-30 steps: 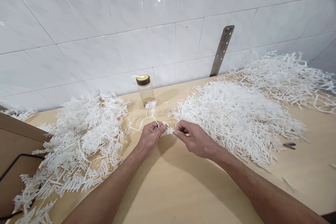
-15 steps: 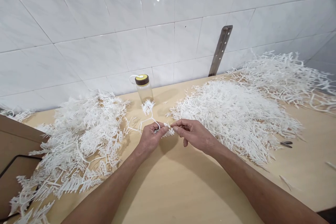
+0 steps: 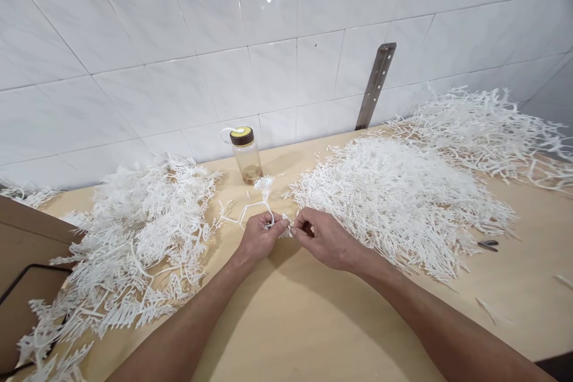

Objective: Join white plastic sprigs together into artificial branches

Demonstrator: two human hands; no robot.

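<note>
A white plastic artificial branch (image 3: 255,206) with bare forked stems and a feathery tuft at one tip lies in my left hand (image 3: 262,236). The thumb and fingers of that hand pinch it near a second tuft. My right hand (image 3: 320,237) meets the same tuft from the right, thumb and forefinger pressed together on a small white sprig (image 3: 287,228). The fingertips nearly touch and partly hide the join. To the left spreads a pile of white feathery branches (image 3: 156,227); to the right lies a heap of loose white sprigs (image 3: 394,197).
Behind the hands stands a clear bottle (image 3: 248,161) with a dark and yellow lid. Bare white stems (image 3: 483,131) are heaped at the back right. Small snips (image 3: 487,245) lie beside the sprigs. A cardboard box (image 3: 31,274) is at the left, and a metal bracket (image 3: 376,86) leans on the tiled wall.
My right hand has turned slightly and its fingers have curled in closer at the tuft. The branch's upper tip has swung right and down, uncovering the bottle's base.
</note>
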